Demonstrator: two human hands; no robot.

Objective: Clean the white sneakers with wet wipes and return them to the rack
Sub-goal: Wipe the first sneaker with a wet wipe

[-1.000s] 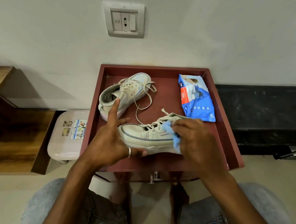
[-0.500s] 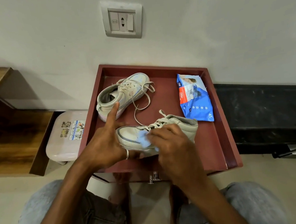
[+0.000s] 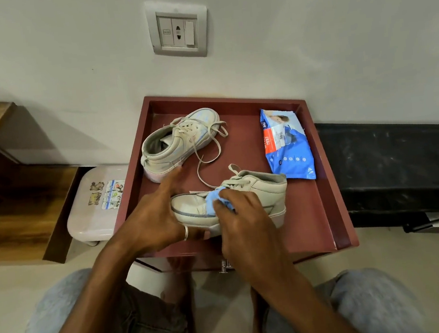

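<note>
At six o'clock on the red surface (image 3: 330, 182), our left hand (image 3: 151, 221) clasps the near sneaker (image 3: 267, 196) by its toe. The grip of our right hand (image 3: 242, 217) pinches the blue wipe (image 3: 212, 200) against its side. Hard rubbing could skid the shoe if that clasp slackens.

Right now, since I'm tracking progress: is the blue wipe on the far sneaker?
No, the right hand presses the blue wipe against the near sneaker.

Smooth, matt leather is covering the sneaker (image 3: 269, 195); right of it, the wipes pack (image 3: 287, 143) is shining as glossy plastic film.
</note>
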